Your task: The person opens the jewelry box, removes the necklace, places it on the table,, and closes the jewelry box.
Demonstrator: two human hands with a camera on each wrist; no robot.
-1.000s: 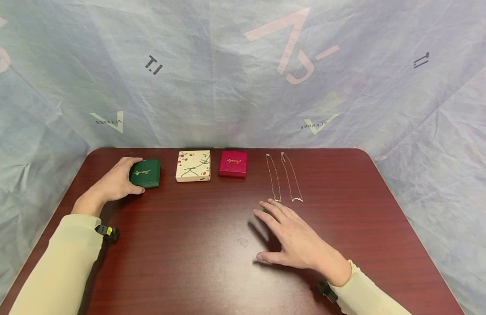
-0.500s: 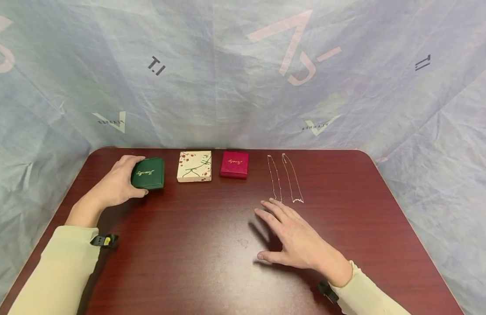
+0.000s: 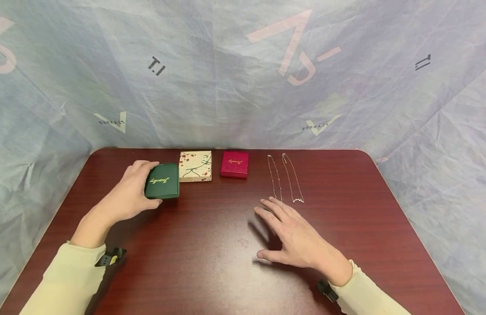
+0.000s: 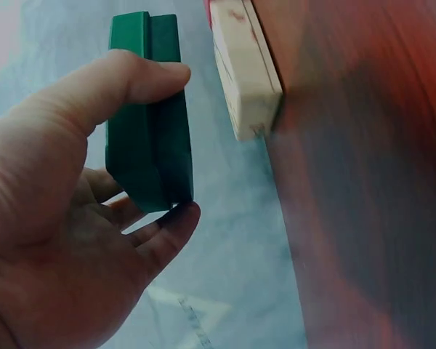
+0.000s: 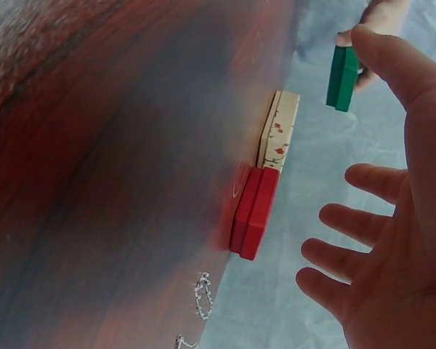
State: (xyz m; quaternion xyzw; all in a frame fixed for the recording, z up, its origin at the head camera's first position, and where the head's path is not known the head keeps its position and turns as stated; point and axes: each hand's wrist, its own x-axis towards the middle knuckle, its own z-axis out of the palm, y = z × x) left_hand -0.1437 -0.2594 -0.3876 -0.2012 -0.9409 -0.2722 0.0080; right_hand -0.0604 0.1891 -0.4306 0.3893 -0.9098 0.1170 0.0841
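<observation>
My left hand (image 3: 126,194) grips a green jewelry box (image 3: 163,180) by its opposite sides, thumb on the near side and fingers on the far one. In the left wrist view the green box (image 4: 149,131) is held up off the table, its lid closed. My right hand (image 3: 296,236) is over the table with fingers spread, holding nothing. Just beyond its fingertips lie two thin chain necklaces, the left necklace (image 3: 277,177) and the right necklace (image 3: 293,178), stretched out lengthwise. The fingertips hide the left one's near end in the head view.
A cream floral box (image 3: 195,166) sits behind and right of the green one, its left edge partly covered in the head view. Beside it stands a red jewelry box (image 3: 234,165). A printed cloth (image 3: 227,87) hangs behind the brown table (image 3: 211,262).
My left hand has lifted the green box off the table and carried it right and slightly nearer, toward the floral box. My right hand stays in place.
</observation>
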